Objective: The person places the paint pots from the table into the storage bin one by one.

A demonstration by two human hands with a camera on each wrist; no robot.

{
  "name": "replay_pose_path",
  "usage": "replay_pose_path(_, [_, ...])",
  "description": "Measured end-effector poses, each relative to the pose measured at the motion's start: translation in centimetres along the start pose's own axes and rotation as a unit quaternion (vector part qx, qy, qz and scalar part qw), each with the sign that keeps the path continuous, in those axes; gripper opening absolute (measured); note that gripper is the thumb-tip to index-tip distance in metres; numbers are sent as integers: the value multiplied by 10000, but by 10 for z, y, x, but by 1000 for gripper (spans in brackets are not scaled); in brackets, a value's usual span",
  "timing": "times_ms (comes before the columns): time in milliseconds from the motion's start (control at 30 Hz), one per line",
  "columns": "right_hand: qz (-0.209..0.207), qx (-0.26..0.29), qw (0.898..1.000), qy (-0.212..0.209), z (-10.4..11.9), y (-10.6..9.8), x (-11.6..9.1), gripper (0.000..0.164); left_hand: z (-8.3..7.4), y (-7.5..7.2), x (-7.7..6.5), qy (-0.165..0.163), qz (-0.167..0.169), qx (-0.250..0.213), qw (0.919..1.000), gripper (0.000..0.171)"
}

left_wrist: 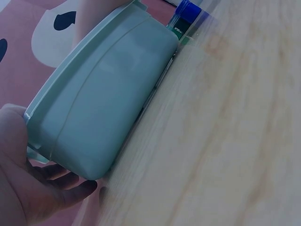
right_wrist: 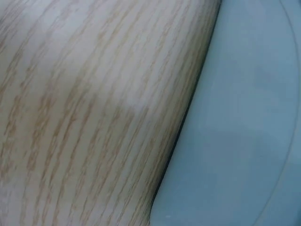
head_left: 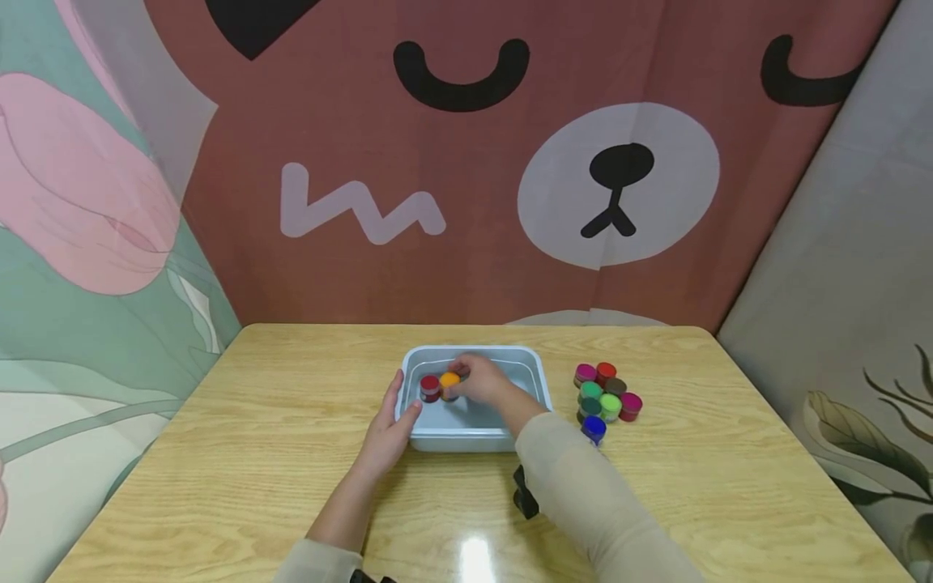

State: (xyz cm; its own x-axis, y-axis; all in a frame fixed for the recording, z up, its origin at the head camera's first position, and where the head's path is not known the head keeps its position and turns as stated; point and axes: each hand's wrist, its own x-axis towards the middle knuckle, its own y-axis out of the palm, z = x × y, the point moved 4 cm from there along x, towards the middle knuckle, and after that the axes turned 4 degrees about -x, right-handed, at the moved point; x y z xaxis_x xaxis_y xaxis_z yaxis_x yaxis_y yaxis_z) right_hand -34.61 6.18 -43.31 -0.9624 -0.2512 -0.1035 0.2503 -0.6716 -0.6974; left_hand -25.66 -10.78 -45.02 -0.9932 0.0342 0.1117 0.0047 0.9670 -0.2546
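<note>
A pale blue plastic tray (head_left: 466, 441) sits on the table, its long side facing me. My left hand (head_left: 389, 433) grips its left end, thumb on the rim and fingers along the outside. In the left wrist view the left hand (left_wrist: 33, 183) curls under the tray's (left_wrist: 103, 94) rim. Reaching inside the tray, my right hand (head_left: 483, 380) pinches a small jar with an orange lid (head_left: 449, 379). Left of it stands another small jar with a dark red lid (head_left: 430, 384). The right wrist view has only the tray's wall (right_wrist: 225, 132) and tabletop.
Right of the tray stand several small lidded jars in a cluster, among them a red one (head_left: 606, 371), a brown one (head_left: 615, 385), a light green one (head_left: 610, 405), a magenta one (head_left: 630, 405) and a blue one (head_left: 594, 427). A printed curtain (head_left: 466, 283) hangs behind the wooden table (head_left: 291, 405).
</note>
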Motion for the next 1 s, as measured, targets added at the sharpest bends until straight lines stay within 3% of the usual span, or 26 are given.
replay_pose_path(400, [-294, 468, 9984, -68, 6, -17, -14, 45, 1, -1, 2, -196, 139, -52, 9997, 66])
replay_pose_path(733, [-419, 864, 9947, -360, 3, -45, -28, 46, 3, 1, 3, -295, 154, -36, 9994, 65])
replay_pose_path(1000, [-506, 1032, 9934, -59, -13, -70, -38, 48, 5, 1, 4, -286, 108, -74, 9995, 66])
